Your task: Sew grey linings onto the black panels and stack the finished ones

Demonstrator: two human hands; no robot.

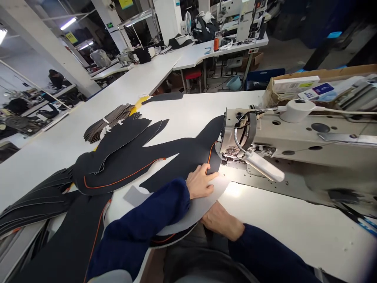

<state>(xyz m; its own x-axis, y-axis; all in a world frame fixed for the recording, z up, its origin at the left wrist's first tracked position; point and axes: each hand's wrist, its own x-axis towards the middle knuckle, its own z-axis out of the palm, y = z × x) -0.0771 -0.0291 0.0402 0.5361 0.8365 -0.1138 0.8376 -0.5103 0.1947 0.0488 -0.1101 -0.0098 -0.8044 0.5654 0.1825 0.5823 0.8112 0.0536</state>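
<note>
My left hand (202,181) lies on the dark fabric panel (179,157), its fingers spread beside an orange piping line, just left of the sewing machine (250,137). A light grey piece (206,200) reaches from under that hand toward my body. At the near edge of this grey piece is my right hand (219,220), its fingers hidden beneath the material. The machine's needle area is lit, with the panel's right end against it. Another dark panel with orange piping (118,173) rests to the left.
Stacked dark pieces (38,196) lie at the left, and a tied bundle (108,118) sits behind them. A cardboard box (271,92) stands behind the machine. Scissors (362,224) lie at the right edge. A white lamp (265,167) juts over the table.
</note>
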